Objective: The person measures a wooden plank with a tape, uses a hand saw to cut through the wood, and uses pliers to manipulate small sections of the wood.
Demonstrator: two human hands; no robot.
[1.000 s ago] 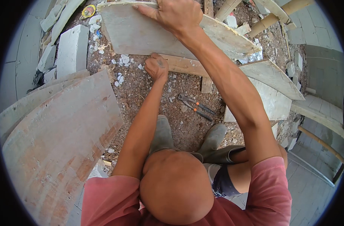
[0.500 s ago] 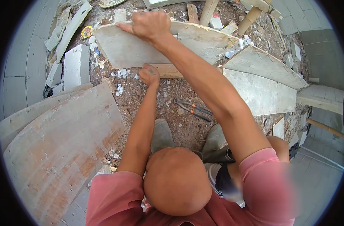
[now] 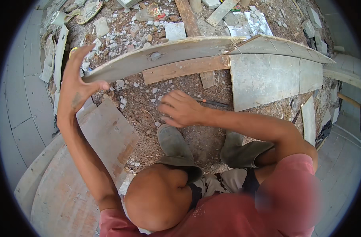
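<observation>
A long, weathered grey board [image 3: 129,65] stands on edge across the ground in front of me. My left hand [image 3: 75,81] is raised at its left end, thumb and fingers spread wide; I cannot tell whether it touches the board. Lower and nearer to me, my right hand [image 3: 181,108] hovers over the soil with loosely bent, parted fingers. Beside it, a pair of pincers [image 3: 214,102] with black and orange handles lies on the ground, partly hidden by that hand and forearm. Behind my right hand, a brown wooden plank [image 3: 184,69] runs along the foot of the board.
Two more grey panels, one flat [image 3: 267,81] and one leaning [image 3: 281,48], meet at the right. A large stained board [image 3: 85,166] lies at the left. White rubble and wood scraps litter the soil beyond. My boots [image 3: 172,140] stand close to the pincers.
My right hand has let go of the board's top edge and come down near the pincers. My left hand has left the plank and moved to the board's left end. The board now stands steeper.
</observation>
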